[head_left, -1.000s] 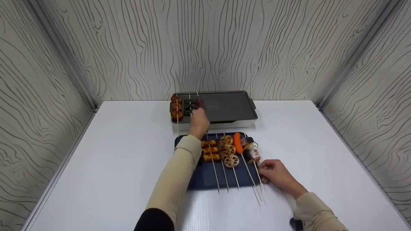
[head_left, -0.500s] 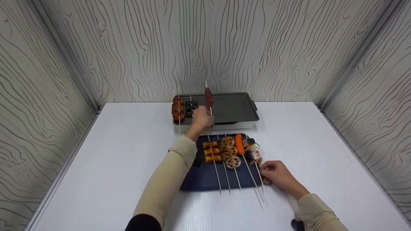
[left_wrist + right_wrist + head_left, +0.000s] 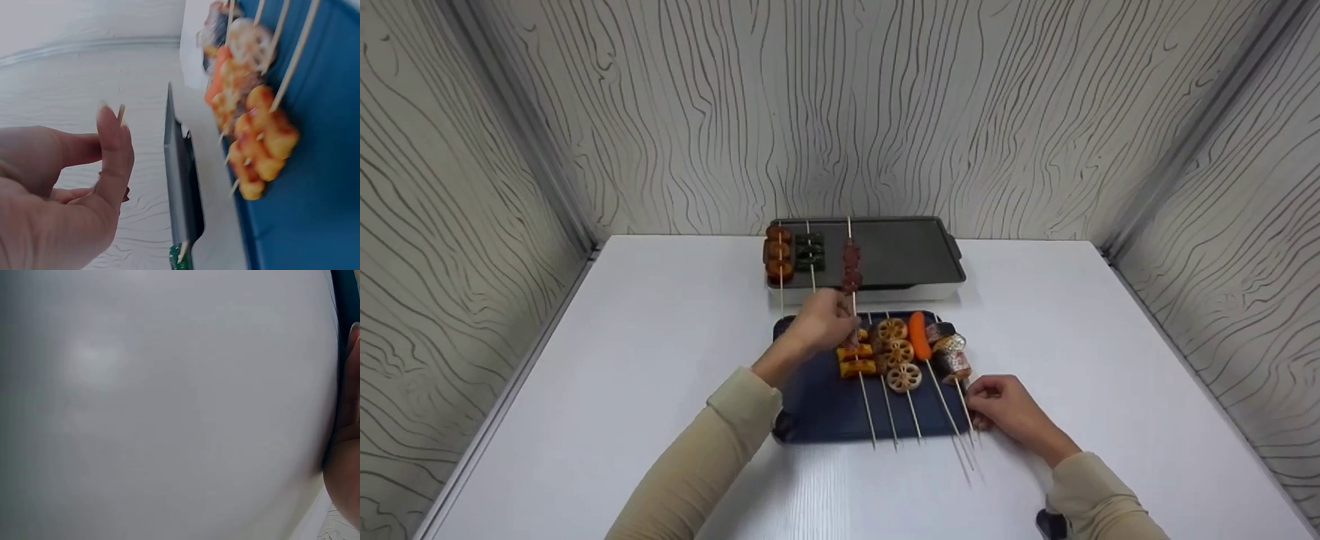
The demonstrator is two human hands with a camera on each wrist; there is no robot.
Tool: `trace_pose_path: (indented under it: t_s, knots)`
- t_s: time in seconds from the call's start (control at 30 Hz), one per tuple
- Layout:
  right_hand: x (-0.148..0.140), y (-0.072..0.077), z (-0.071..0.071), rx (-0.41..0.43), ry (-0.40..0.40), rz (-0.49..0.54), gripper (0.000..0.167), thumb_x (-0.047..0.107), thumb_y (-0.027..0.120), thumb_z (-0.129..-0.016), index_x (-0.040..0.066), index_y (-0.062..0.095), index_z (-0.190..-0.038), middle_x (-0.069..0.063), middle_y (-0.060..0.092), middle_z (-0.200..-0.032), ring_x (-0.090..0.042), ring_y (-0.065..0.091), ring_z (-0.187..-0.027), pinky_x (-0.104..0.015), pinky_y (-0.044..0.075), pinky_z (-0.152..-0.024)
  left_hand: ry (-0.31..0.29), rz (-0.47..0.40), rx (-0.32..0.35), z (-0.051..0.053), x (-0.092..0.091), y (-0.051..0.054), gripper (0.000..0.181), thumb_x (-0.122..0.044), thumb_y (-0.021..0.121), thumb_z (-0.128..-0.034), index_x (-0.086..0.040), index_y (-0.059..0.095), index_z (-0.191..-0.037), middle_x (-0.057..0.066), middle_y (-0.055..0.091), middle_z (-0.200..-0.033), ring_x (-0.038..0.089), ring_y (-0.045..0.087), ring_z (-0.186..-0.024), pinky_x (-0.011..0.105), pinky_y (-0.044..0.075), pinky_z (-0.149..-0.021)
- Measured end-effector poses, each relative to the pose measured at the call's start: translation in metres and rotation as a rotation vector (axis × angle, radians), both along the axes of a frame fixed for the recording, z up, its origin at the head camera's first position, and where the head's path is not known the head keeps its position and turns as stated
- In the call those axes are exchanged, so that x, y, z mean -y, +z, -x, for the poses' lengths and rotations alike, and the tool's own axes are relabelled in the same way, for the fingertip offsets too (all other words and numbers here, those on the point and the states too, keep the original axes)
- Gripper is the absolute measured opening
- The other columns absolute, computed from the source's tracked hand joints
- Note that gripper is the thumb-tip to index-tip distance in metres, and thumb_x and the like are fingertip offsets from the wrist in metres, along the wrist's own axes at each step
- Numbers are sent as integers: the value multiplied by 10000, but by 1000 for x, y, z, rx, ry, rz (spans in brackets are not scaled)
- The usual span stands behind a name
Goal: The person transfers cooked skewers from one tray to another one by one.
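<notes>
In the head view my left hand pinches the bare lower stick of a dark red meat skewer. Its meat lies over the middle-left part of the grey griddle plate; whether it touches the plate is unclear. The left wrist view shows my left hand with thumb and fingers together and a stick tip poking up. My right hand, fingers curled, grips the right edge of the dark blue tray. Only part of my right hand appears in the right wrist view, beside the tray's edge.
On the griddle's left lie a round orange-brown skewer and a green skewer. The tray holds yellow pieces, lotus root slices, an orange sausage and a silvery-skinned skewer. A dark object lies by my right sleeve.
My left hand has first lifted the meat skewer rightward, away from the green one, then drawn back toward me, lowering the meat over the griddle. My right hand stays at the tray's edge.
</notes>
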State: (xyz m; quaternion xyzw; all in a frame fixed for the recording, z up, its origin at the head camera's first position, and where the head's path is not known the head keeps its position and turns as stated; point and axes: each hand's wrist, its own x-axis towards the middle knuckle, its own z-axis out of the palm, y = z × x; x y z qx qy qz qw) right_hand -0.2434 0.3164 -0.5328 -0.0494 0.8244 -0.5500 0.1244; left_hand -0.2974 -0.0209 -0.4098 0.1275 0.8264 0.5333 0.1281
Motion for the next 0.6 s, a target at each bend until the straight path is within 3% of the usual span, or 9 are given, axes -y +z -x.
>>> trace_pose_path:
  t_s: [0.3,0.47,0.6]
  knots:
    - [-2,1,-2,7,-22,-27,129,-1,633,-907,-100,668,-983,-37,633,-755,-121,614,-590,-269,547,-568,-39,-49,87,-46,5,-24,92,-15,606,-1004,70,642,-1001,121,710,-700,246,719,-598,389,615,-621]
    - [-1,1,0,3,-10,-21,140,8,630,-915,-99,667,-997,-38,636,-771,-122,617,-600,-268,548,-570,-51,-58,93,-62,12,-36,47,22,615,-980,64,623,-960,126,707,-710,235,715,-585,461,615,-658]
    - [-1,1,1,-7,-16,-37,133,4,628,-912,-88,675,-996,-39,629,-767,-125,608,-598,-266,544,-573,-60,-37,113,-70,18,-50,56,41,614,-969,76,634,-931,126,709,-690,229,718,-579,436,616,-639]
